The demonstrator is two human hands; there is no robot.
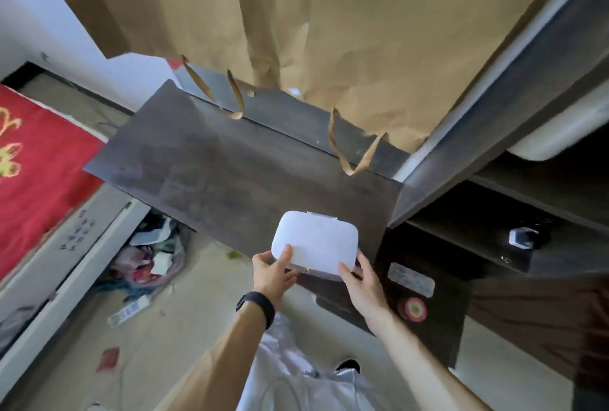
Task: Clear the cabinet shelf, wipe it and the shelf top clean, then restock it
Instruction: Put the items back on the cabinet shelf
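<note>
A white box with rounded corners (316,241) rests at the near right end of the dark wooden shelf top (211,163). My left hand (272,274) grips its near left corner, thumb on the lid. Gripping the near right corner is my right hand (361,282). A black band sits on my left wrist. To the right, the open cabinet shelves (487,246) hold a small white and black object (523,236).
Large brown paper bags (346,31) with ribbon handles lean against the back of the shelf top. A red blanket (36,173) lies at the left. Clothes and litter (148,262) cover the floor below. A round pink sticker (414,309) marks the cabinet front.
</note>
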